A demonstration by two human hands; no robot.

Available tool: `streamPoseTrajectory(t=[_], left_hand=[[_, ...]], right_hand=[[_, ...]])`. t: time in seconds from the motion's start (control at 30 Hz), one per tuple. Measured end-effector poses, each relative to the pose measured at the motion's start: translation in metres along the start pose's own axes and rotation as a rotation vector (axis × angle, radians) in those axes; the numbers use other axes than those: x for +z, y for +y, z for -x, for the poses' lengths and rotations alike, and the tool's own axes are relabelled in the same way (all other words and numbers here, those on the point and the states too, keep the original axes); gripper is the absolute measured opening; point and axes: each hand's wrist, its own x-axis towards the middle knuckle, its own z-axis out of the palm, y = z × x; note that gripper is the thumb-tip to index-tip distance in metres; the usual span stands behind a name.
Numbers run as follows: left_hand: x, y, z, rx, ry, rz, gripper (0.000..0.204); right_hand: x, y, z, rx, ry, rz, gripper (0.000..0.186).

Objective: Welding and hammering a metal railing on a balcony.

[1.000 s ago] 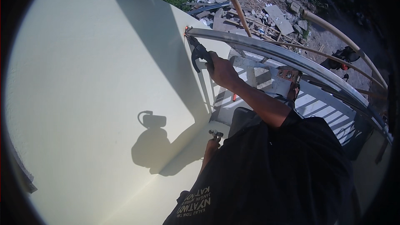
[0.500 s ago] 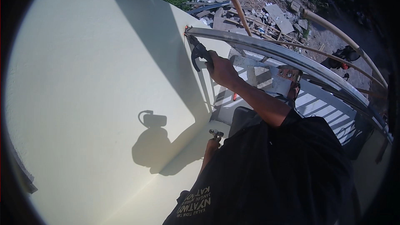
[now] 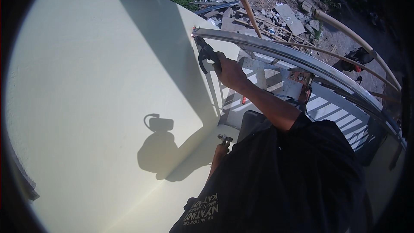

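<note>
My right hand (image 3: 231, 74) is closed round the handle of a black welding electrode holder (image 3: 206, 53). Its jaw end sits by the left end of a grey metal rail (image 3: 276, 48), where the rail meets the pale cream wall (image 3: 86, 69). A small bright white spot glows at that joint, with an orange-red patch just above it. The electrode itself is hard to make out. Lower down, beside my black shirt, my left hand (image 3: 221, 148) grips a hammer (image 3: 224, 138), its metal head showing above the fist. Most of the hammer's handle is hidden.
Bamboo poles (image 3: 246, 6) cross beyond the rail. Below lies rubble (image 3: 289, 19) with planks and broken slabs. Beneath the rail, a pale floor (image 3: 330, 105) carries striped shadows, with a red-handled item (image 3: 244, 99) and a rusty metal piece (image 3: 300, 77) nearby.
The glow at the rail's end has turned from faint orange to a bright white spot. Both hands keep nearly the same place, and the view has shifted very slightly.
</note>
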Motion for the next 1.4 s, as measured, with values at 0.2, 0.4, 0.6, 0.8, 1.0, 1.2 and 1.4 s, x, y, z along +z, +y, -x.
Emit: streamPoseTrajectory(t=[0.2,0.4,0.6,0.8,1.0,1.2,1.4], left_hand=[[0.0,0.005,0.004,-0.053,0.033,0.031,0.055],[0.001,0.003,0.001,-0.027,0.024,0.043,0.056],[-0.001,0.007,0.004,-0.043,0.01,0.036,0.056],[0.007,0.004,-0.011,0.131,0.076,-0.02,0.053],[0.031,0.009,-0.063,-0.097,-0.115,-0.082,0.054],[0.042,0.048,-0.064,0.103,-0.061,0.032,0.053],[0.06,0.106,-0.014,0.196,-0.016,0.559,0.039]], right_hand=[[0.001,-0.001,-0.002,-0.019,0.008,0.0,0.033],[0.001,0.0,-0.001,-0.022,0.014,-0.003,0.033],[0.002,-0.001,-0.004,0.005,0.003,0.004,0.035],[-0.011,0.011,0.021,-0.052,0.037,0.011,0.038],[-0.061,0.051,0.096,0.084,-0.095,0.323,0.039],[-0.109,0.042,0.15,0.215,-0.186,0.346,0.036],[-0.099,0.04,0.174,0.211,-0.128,0.254,0.036]])
